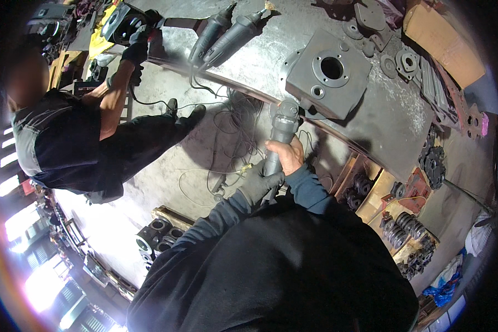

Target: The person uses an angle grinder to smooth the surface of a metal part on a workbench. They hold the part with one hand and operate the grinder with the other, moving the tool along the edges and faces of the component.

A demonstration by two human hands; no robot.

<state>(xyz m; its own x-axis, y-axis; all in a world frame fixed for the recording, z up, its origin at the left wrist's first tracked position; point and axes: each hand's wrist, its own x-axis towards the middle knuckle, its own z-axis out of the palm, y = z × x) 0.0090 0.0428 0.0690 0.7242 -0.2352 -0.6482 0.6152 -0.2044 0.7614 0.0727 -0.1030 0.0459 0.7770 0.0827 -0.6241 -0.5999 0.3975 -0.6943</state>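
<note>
My right hand (289,155), bare, grips the grey body of an angle grinder (285,126) from the right. Around the rear end of the same tool is my left hand (255,183), in a grey glove. The grinder's head lies at the front edge of the metal workbench (382,145), close beside a grey cast metal housing (303,79). That housing has a round flanged bore on its upper face and a smaller hole near it. I cannot tell whether the grinder's disc touches the housing.
Two die grinders (238,39) lie on the bench. At left a co-worker (66,141) in gloves handles a dark cast part (126,25). Tangled cables (236,128) cover the floor. Flanges (406,62) and a cardboard box (444,41) sit at right; a pallet of metal parts (392,207) stands below.
</note>
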